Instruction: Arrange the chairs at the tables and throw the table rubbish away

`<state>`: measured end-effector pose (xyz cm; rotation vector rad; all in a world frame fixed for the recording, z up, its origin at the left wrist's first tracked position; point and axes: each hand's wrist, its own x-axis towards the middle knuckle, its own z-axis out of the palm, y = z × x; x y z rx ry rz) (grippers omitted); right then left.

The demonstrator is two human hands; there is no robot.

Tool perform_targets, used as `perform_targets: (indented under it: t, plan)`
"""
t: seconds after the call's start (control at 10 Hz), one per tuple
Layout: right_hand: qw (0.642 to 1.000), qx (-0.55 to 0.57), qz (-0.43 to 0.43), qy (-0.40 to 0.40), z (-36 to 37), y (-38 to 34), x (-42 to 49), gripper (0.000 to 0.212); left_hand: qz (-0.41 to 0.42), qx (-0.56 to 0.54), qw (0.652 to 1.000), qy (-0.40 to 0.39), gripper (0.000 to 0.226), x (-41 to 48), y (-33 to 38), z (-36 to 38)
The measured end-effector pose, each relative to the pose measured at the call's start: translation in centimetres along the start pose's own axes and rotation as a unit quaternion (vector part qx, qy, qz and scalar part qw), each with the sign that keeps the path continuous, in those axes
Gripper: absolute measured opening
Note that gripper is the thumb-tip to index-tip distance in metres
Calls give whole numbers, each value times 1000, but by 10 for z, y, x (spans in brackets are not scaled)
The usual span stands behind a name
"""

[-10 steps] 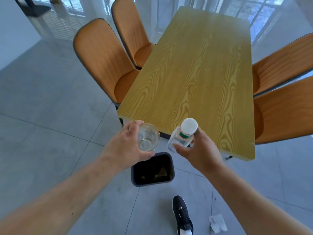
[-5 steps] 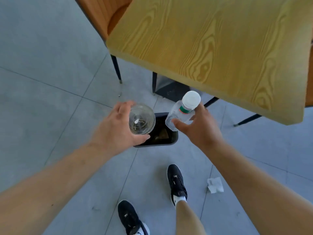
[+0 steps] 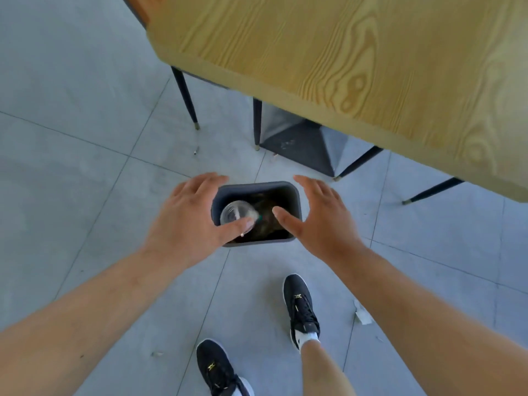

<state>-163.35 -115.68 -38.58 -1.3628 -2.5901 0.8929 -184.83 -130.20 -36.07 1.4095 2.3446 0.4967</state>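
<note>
A dark grey rubbish bin [image 3: 297, 205] stands on the floor just in front of the wooden table [image 3: 357, 52]. A clear plastic cup [image 3: 235, 214] lies inside the bin at its left side. The bottle is only a faint green glimpse beside the cup. My left hand [image 3: 191, 221] hovers over the bin's left rim, fingers spread, holding nothing. My right hand [image 3: 317, 221] hovers over the right rim, also spread and empty.
A crumpled white tissue [image 3: 363, 314] lies on the grey tiles to the right of my feet. Black chair legs [image 3: 185, 95] and a dark table base [image 3: 303, 144] stand beyond the bin. My two black shoes [image 3: 300, 304] are below it.
Both hands let go: the cup and the bottle dropped into the bin. My view tilted further down and the hands now spread open over the bin.
</note>
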Motion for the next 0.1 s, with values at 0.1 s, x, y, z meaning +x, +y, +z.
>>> perform_targets:
  t: [0.1]
  plan:
    - [1000, 8, -2, -8, -32, -26, -9, 84, 5, 3, 1000, 17, 82, -3, 18, -30]
